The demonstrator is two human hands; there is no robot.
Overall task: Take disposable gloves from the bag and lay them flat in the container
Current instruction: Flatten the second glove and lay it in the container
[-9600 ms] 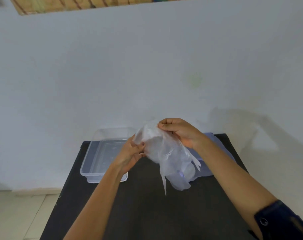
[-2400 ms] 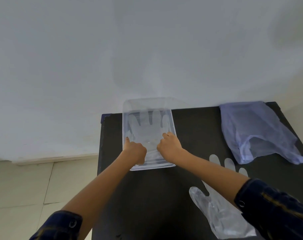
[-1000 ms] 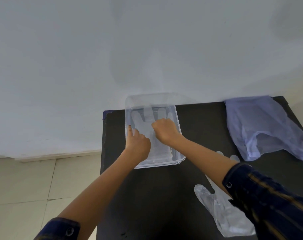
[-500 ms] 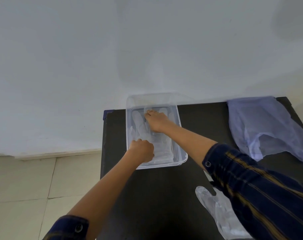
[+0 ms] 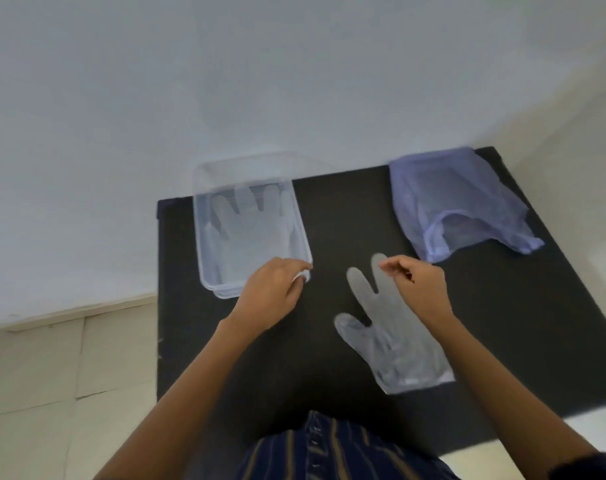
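A clear plastic container (image 5: 198, 223) stands at the black table's far left, and one transparent glove (image 5: 253, 230) lies flat inside it, fingers pointing away. My left hand (image 5: 270, 296) curls around the container's near right corner. A second transparent glove (image 5: 388, 341) lies flat on the table, near the middle right. My right hand (image 5: 415, 285) is over that glove's fingers, thumb and forefinger slightly apart, holding nothing. The pale purple plastic bag (image 5: 457, 202) lies crumpled at the far right.
The black table (image 5: 343, 209) stands against a white wall, and its left edge drops to a tiled floor (image 5: 52, 375). Bare tabletop lies between the container and the bag. My striped shirt (image 5: 329, 452) shows at the bottom.
My right hand has come out of the container and moved right, over the glove on the table. My left hand has shifted to the container's near right corner. The view has tilted down.
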